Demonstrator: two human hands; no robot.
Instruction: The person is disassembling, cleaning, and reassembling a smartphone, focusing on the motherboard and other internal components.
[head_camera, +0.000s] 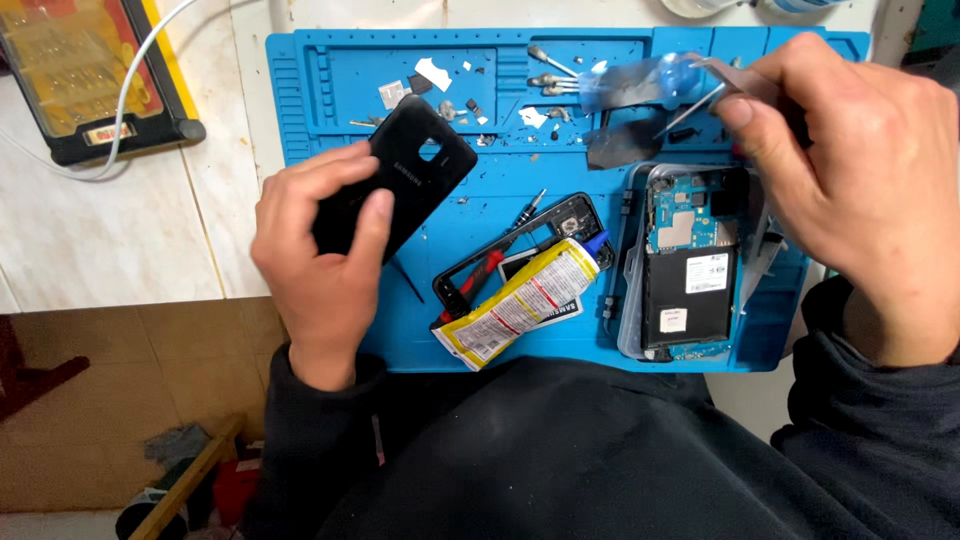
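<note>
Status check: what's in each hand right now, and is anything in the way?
Left hand grips black phone back cover. Right hand pinches tweezers above opened phone. Glue tube lies between, touching neither.

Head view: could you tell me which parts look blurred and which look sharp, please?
In the head view, the right hand and the tweezers it grips are smeared by motion blur, as is the blue-handled tool beside them; the left hand on the black back cover, the glue tube and the opened phone are sharp; lighting is even, with soft shadows.
</note>
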